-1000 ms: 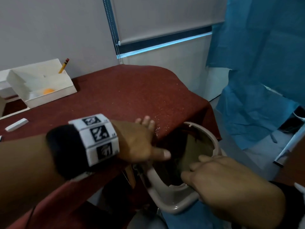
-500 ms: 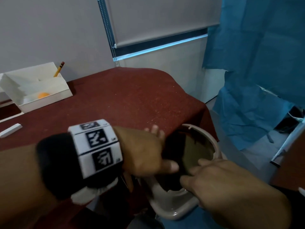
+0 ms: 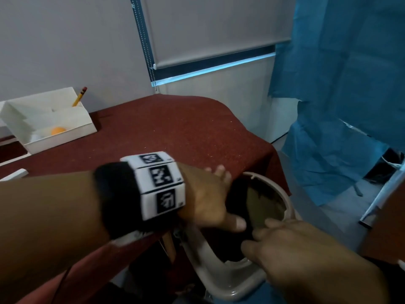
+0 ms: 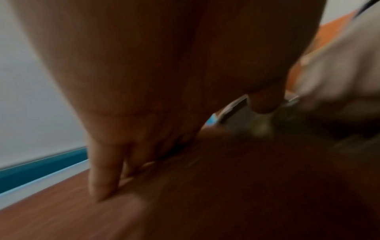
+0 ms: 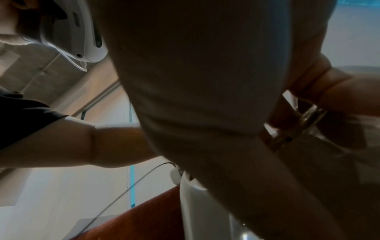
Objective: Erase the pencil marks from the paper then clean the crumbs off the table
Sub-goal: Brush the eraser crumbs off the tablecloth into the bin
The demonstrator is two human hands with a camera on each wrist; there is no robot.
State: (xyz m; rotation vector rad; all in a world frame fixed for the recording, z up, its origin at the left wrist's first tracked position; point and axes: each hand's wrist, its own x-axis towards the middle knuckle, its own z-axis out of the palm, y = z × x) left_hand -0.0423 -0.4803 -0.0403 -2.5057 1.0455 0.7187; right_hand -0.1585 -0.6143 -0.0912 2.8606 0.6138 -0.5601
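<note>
My left hand [image 3: 210, 198] lies flat and open, its edge on the dark red tablecloth [image 3: 175, 132] at the table's right edge, fingers [image 4: 102, 178] straight and pressed to the cloth. Just below that edge is a beige bin [image 3: 219, 279], its dark opening under the left thumb. My right hand [image 3: 295, 249] grips the bin's near rim, fingers hooked inside; the bin's wall [image 5: 197, 203] fills the lower right wrist view. A few pale crumbs [image 3: 221, 160] speckle the cloth beyond the left hand. No paper is in view.
A white eraser [image 3: 15, 174] lies at the far left. A white open box [image 3: 50, 121] at the back left holds a pencil [image 3: 79, 96] and an orange ball [image 3: 58, 130]. Blue sheeting [image 3: 339, 84] hangs to the right of the table.
My left hand has slid across the cloth toward the table's edge, and its thumb now reaches over the bin's opening. The right hand keeps its hold on the bin's rim.
</note>
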